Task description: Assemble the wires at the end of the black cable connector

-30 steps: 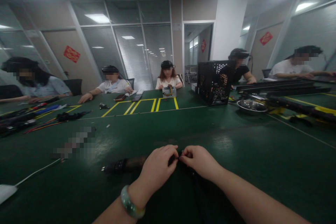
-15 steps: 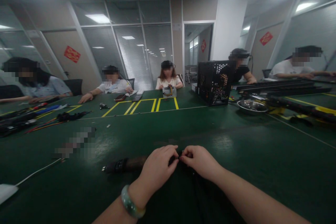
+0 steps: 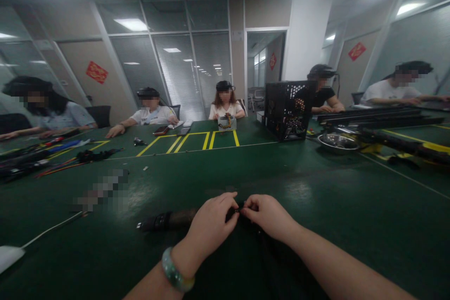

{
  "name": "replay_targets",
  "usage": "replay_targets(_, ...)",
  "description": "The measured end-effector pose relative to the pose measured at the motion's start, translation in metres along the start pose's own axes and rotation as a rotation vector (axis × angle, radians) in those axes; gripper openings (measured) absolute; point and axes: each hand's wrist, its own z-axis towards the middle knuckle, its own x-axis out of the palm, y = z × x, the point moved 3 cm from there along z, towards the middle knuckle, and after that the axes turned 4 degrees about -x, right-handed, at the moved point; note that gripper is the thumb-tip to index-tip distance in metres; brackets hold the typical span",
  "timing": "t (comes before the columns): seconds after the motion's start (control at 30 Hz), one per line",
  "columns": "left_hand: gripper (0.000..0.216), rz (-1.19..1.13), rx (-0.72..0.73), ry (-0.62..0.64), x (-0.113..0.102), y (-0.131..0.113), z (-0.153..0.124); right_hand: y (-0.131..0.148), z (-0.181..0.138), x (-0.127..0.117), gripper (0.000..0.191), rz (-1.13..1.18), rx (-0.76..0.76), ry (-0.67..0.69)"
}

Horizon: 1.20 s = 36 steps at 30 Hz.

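On the green table, a dark tube-shaped device [image 3: 168, 220] with a black ringed end and a small metal tip lies left of my left hand [image 3: 213, 222]. That hand covers its right end. Thumb and fingers of the left hand are closed in a pinch around a small dark part [image 3: 231, 213]. My right hand [image 3: 269, 215] pinches from the other side, its fingertips meeting the left ones. What exactly the fingertips grip is too dark and small to name. Below the right hand, a black strip-like shape blends into the shadow.
A black computer case [image 3: 290, 110] stands beyond, with a metal bowl [image 3: 338, 142] and black rails [image 3: 379, 118] to its right. Cables [image 3: 98, 154] lie at left. A white cord [image 3: 52, 231] runs to a pixelated item. Several people sit across the table [image 3: 197, 173].
Both hands stay almost in place, with only a tiny shift of the fingers at the small dark part. The tube-shaped device has not visibly moved.
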Motion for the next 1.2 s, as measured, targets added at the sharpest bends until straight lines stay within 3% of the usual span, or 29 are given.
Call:
replay_targets(0.73, 0.009, -0.017, -0.032, 0.020, 0.0000, 0.0005, 0.0012, 0.0003, -0.0001, 0.0014, 0.016, 0.044, 0.055, 0.032)
replay_targets(1.2, 0.006, 0.010, -0.013, 0.039, -0.0035, -0.0047, 0.0004, -0.0014, -0.0004, 0.0033, 0.015, -0.047, -0.047, 0.027)
